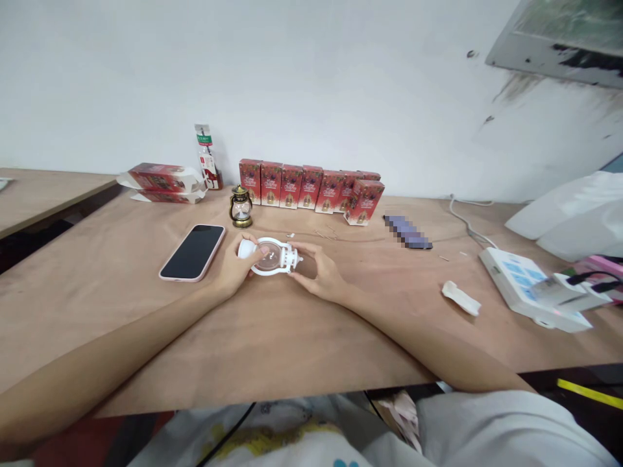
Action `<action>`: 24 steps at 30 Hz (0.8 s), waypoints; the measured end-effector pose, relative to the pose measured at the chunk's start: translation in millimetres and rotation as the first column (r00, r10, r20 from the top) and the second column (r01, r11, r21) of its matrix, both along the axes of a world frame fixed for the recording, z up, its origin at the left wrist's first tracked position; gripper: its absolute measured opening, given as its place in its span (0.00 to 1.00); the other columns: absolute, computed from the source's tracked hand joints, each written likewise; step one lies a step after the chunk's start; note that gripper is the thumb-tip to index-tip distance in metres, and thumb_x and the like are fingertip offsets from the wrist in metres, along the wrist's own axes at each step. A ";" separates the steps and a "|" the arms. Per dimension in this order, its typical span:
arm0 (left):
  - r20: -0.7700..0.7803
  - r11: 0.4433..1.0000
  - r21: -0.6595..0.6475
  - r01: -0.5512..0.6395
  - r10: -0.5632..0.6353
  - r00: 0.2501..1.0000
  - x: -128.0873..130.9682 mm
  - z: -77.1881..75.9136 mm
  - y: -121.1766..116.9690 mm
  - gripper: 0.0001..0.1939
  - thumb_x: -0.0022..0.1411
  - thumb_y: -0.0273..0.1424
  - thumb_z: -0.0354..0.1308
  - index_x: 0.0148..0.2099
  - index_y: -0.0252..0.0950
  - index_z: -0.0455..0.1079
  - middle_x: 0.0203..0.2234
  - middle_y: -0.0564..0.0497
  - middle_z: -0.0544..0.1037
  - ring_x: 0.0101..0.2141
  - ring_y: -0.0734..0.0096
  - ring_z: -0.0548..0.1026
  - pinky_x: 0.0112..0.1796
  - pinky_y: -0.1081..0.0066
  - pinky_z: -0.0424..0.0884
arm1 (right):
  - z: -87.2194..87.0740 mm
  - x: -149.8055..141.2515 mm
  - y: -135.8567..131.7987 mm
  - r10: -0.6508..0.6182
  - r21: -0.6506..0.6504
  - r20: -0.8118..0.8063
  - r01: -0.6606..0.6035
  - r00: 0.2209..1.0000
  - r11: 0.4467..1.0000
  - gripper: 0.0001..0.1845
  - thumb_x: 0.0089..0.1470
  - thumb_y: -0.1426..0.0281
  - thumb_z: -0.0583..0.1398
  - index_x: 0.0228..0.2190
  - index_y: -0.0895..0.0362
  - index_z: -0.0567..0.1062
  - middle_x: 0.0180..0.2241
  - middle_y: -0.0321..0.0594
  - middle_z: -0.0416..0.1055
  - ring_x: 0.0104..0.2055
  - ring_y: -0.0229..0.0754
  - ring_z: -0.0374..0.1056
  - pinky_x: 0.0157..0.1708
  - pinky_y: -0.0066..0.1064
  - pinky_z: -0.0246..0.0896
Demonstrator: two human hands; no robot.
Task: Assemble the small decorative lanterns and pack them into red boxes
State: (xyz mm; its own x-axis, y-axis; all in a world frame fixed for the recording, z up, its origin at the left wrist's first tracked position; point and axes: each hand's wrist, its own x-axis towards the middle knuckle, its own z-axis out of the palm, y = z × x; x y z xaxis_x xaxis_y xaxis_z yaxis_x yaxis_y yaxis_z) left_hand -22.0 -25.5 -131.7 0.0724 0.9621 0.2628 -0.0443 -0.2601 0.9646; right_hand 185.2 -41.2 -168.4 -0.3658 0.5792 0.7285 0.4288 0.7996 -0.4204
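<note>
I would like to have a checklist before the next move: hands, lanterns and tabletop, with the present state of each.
1. Left hand holding the white lantern: ok.
2. Right hand at its pointed top: ok.
3. White lantern upright: not ok, held sideways.
4. Firm fit of its base: cannot tell.
5. Black-and-gold lantern standing upright: ok.
6. Tabletop free of scraps: not ok, white scrap on it.

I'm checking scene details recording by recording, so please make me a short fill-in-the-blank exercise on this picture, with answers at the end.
The left hand and right hand hold a small ____ plastic lantern with a clear globe.
A rectangular, pink-cased phone lies nearer the ____ hand.
Seen from the camera, upright red cardboard boxes stand to the ____ of the bronze-coloured metallic lantern.

Missing words: white; left; right
</note>
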 end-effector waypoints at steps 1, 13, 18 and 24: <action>0.000 1.000 0.002 -0.002 0.002 1.000 0.1 -0.2 0.1 0.20 0.39 0.38 0.70 0.30 0.38 0.63 0.15 0.60 0.65 0.14 0.79 0.62 0.13 0.79 0.57 | -0.4 -0.2 -0.2 0.001 0.002 -0.006 -0.001 1.000 1.000 0.30 0.55 0.65 0.61 0.56 0.52 0.56 0.54 0.48 0.66 0.57 0.47 0.65 0.56 0.45 0.63; -0.022 1.000 -0.012 -0.018 0.017 1.000 1.1 -0.5 -0.9 0.20 0.40 0.39 0.69 0.31 0.38 0.63 0.15 0.60 0.65 0.14 0.78 0.61 0.13 0.79 0.57 | -0.5 -1.1 0.2 -0.018 0.007 -0.040 0.018 0.999 1.000 0.30 0.54 0.64 0.61 0.55 0.52 0.56 0.54 0.50 0.66 0.57 0.46 0.65 0.56 0.44 0.65; -0.025 0.999 -0.006 -0.034 0.033 0.999 0.9 0.7 -1.7 0.20 0.39 0.39 0.69 0.30 0.37 0.63 0.18 0.59 0.65 0.16 0.79 0.62 0.15 0.79 0.58 | -0.6 -1.0 1.3 -0.035 0.045 -0.023 0.036 0.999 0.998 0.29 0.54 0.65 0.62 0.54 0.53 0.57 0.51 0.49 0.68 0.54 0.47 0.68 0.53 0.43 0.67; -0.026 0.999 -0.004 -0.036 0.036 0.999 1.3 1.6 -2.6 0.22 0.38 0.39 0.69 0.31 0.37 0.62 0.19 0.60 0.65 0.18 0.80 0.63 0.17 0.80 0.61 | 1.1 -0.5 0.3 -0.067 0.120 0.011 0.065 0.998 0.991 0.33 0.54 0.67 0.61 0.57 0.53 0.54 0.53 0.50 0.68 0.52 0.46 0.70 0.50 0.41 0.70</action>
